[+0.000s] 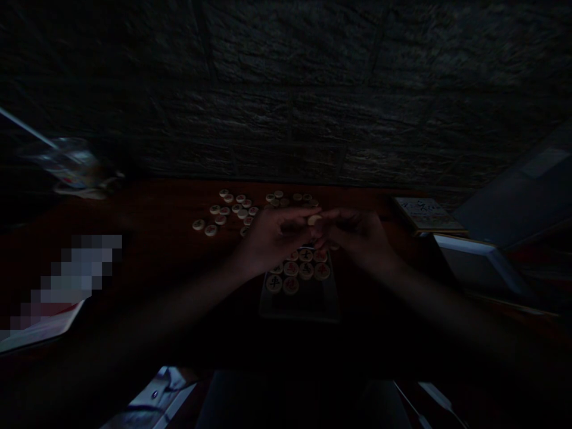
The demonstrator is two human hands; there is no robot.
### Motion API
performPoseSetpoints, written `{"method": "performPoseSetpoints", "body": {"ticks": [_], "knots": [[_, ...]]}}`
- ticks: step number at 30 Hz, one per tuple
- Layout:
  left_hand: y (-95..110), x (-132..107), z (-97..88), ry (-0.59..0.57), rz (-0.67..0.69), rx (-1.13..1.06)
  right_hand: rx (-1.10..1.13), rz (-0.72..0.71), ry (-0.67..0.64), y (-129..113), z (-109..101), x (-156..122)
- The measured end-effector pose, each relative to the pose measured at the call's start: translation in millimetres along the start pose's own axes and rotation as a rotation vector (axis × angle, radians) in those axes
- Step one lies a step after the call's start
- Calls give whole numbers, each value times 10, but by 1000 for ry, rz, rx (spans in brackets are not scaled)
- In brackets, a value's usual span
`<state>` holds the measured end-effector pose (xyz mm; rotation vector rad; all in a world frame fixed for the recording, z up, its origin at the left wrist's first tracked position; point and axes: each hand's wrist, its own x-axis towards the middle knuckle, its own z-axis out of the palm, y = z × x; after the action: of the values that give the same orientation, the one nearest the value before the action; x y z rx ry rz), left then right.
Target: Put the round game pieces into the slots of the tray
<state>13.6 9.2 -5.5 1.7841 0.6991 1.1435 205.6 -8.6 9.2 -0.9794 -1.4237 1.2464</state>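
The scene is very dark. My left hand (272, 238) and my right hand (357, 235) meet above a flat tray (299, 304) on a reddish table. Between the fingertips of both hands sits one pale round game piece (314, 220); the left fingers pinch it and the right fingers are closed against it. In the tray below lie several round pieces (298, 271) with red or black marks, set in rows. More loose round pieces (232, 211) are scattered on the table behind my left hand.
A clear plastic cup (74, 164) with a straw lies at the far left. A booklet (40, 328) rests at the left edge. A box lid (426, 214) and a white box (478, 268) stand at the right. A dark brick wall rises behind the table.
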Motion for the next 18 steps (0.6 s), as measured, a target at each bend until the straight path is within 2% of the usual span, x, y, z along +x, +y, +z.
{"method": "performPoseSetpoints", "body": {"ticks": [6, 11, 18], "knots": [[9, -14, -8, -95, 73, 33, 28, 15, 5, -1, 5, 4], [-22, -29, 0, -88, 99, 58, 9, 21, 23, 13, 11, -3], [-2, -9, 31, -105, 83, -67, -15, 0, -12, 11, -5, -12]]}}
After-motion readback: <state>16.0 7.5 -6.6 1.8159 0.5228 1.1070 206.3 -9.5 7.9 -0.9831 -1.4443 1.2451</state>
